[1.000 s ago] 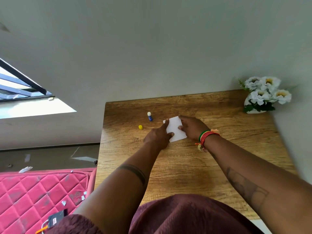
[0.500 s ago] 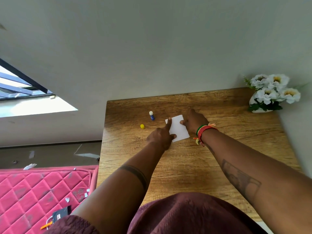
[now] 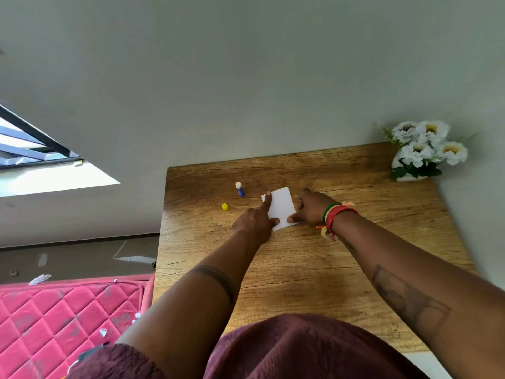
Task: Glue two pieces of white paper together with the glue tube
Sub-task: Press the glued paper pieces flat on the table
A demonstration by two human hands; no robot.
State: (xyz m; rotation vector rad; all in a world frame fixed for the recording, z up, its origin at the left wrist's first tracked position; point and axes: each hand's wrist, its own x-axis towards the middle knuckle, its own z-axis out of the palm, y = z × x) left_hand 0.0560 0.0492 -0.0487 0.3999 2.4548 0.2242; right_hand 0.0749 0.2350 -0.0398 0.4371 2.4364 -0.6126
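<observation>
Clothes: a dark red top (image 3: 300,348) sits at the very bottom, closest to us.
Bed: a pink quilted bed (image 3: 54,318) lies low on the left, with small white scraps on it.
Surface: a brown wooden surface (image 3: 314,269) stands against the wall.
Left hand: the left hand (image 3: 257,222) lies on the left edge of the paper, one finger stretched out flat along it, gripping nothing.
Right hand: the right hand (image 3: 311,209) presses the right edge of the paper with its fingers bent, wearing red and green bands (image 3: 334,216) at the wrist.
Paper: the white paper (image 3: 281,207) lies flat on the surface between the two hands.
Yellow cap: a small yellow cap (image 3: 225,206) sits just left of the left hand.
Glue tube: the blue glue tube (image 3: 240,189) stands upright a bit past the cap, near the paper's far left corner.
Flowers: white flowers (image 3: 426,149) in a white pot stand in the far right corner.
</observation>
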